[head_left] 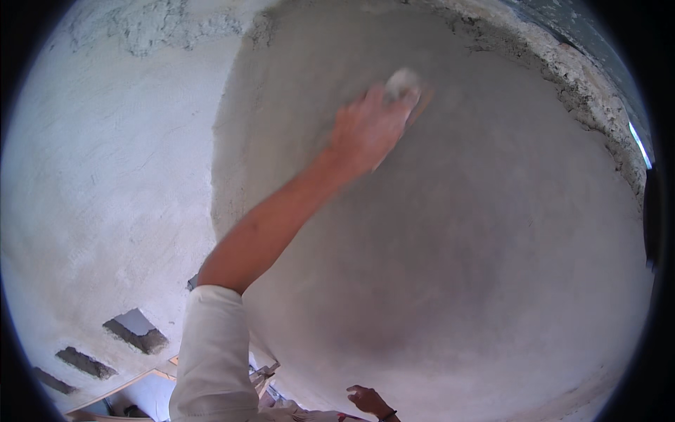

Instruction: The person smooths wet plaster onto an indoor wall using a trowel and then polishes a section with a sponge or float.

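Observation:
My left hand (369, 130) is raised against the wall, its arm stretched up from a white sleeve. The fingers are closed around a plastering float (422, 105), which is smeared by motion. A pale rounded part shows past the knuckles, and a thin brownish edge runs along the far side of the hand. Smooth grey plaster (457, 211) lies under and around the float. Low at the bottom edge is my right hand (369, 399), with a dark band at the wrist. Its fingers are loosely bent and apart, with nothing visible in them.
Paler, dry wall (140, 141) borders the grey plaster on the left. Several rectangular recesses (137, 330) are cut into it at lower left. A rough, broken edge (598, 105) curves along the upper right. Wooden pieces (264, 376) show below, beside my sleeve.

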Demonstrator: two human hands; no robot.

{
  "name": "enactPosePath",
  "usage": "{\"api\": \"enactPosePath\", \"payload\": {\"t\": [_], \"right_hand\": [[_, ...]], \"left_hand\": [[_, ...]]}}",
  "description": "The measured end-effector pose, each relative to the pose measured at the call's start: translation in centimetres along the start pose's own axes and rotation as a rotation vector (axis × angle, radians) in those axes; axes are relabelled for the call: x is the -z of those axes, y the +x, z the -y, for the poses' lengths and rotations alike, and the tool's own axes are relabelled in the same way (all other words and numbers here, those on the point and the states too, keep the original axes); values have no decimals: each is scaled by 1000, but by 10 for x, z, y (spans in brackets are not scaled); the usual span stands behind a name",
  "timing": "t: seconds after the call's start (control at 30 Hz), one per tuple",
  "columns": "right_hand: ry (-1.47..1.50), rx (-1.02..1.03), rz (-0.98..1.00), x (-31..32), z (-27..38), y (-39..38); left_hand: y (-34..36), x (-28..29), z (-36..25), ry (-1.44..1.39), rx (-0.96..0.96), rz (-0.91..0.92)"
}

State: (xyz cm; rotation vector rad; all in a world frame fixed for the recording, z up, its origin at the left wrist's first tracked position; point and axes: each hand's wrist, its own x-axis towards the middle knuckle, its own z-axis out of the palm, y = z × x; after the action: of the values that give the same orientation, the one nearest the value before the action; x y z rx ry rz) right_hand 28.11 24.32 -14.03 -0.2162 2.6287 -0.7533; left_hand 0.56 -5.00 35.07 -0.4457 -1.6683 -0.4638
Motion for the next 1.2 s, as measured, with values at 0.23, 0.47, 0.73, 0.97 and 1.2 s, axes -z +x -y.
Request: {"api": "enactPosePath", "payload": {"t": [0.23,0.47,0.73,0.97,1.2], "right_hand": [[34,32,-21,13,18,10],[-9,21,39,-9,-11,-6],[93,-29,-124,14,9,-1],[30,54,56,-26,-8,-18],[102,-58,-76,-3,-5,-26]], "left_hand": [[78,-6,116,38,265,-116],[51,7,-3,-31,11,51],[51,-6,115,-50,432,-37],[-31,6,-68,-141,-147,96],[79,0,29,-181,126,-154]]}}
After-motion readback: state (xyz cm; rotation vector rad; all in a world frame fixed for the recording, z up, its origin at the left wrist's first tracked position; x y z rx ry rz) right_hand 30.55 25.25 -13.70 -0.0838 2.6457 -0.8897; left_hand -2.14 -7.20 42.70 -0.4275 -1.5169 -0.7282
